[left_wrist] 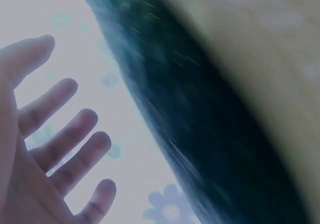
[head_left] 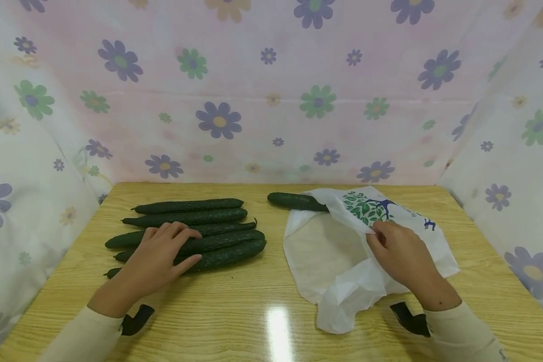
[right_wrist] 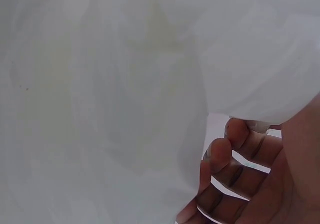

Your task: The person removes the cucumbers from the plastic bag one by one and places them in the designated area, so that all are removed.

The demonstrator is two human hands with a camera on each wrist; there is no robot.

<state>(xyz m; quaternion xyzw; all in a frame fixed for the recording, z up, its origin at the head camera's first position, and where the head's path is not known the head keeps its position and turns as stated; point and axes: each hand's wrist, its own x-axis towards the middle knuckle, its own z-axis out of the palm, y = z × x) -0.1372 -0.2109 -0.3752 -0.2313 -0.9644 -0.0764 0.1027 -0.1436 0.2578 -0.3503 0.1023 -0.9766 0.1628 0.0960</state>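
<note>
Several dark green cucumbers (head_left: 193, 217) lie side by side on the left of the table. Over the nearer ones is my left hand (head_left: 163, 249), its fingers spread and loosely bent; in the left wrist view, a cucumber (left_wrist: 185, 93) looms close to the fingers, apart from them. On the right, a white plastic bag (head_left: 416, 241) with a green tree print lies with its mouth spread toward the left. My right hand (head_left: 400, 251) pinches the bag's upper edge. Another cucumber (head_left: 294, 201) sticks out past the bag's far edge, its right end hidden by the plastic.
The wooden table (head_left: 235, 322) has a bright light reflection near its front. A flowered curtain (head_left: 253, 90) closes off the back and both sides. Black straps (head_left: 138, 319) show by both wrists.
</note>
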